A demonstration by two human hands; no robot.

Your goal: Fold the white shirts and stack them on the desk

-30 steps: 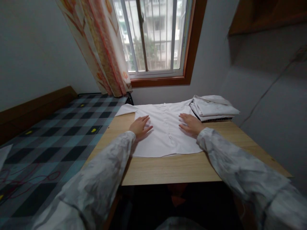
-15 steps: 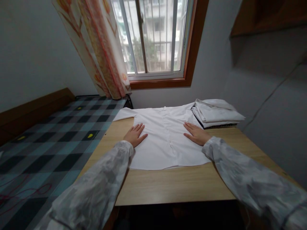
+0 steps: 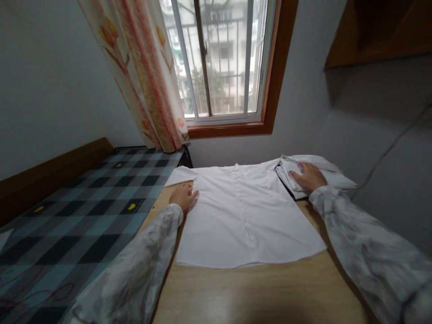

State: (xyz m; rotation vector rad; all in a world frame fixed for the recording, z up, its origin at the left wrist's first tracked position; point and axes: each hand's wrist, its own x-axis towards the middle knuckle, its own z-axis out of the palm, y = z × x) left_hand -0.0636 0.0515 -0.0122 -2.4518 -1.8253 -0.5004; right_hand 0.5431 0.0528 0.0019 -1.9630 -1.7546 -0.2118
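Observation:
A white shirt [image 3: 232,216] lies spread on the wooden table, its hem toward me and a sleeve reaching out at the far left. My left hand [image 3: 184,196] rests at the shirt's left edge, fingers loosely bent and slightly apart, with nothing seen in them. Over on the right, my right hand [image 3: 308,176] lies on a stack of folded white clothes [image 3: 332,176], thumb and fingers apart. That stack sits against the shirt's upper right side and covers the area where the other sleeve would lie. A dark layer shows beneath the stack.
The wooden table [image 3: 263,288] stands by a wall under a barred window [image 3: 222,67]. Left of it is a bed with a checked cover [image 3: 101,202] and red cords [image 3: 50,290]. A floral curtain [image 3: 145,85] hangs behind; a wooden cabinet [image 3: 381,36] juts from the right wall.
My right hand has left the shirt and moved right onto the folded stack. The left hand has slid to the shirt's left edge, its fingers more bent. The whole view has shifted slightly.

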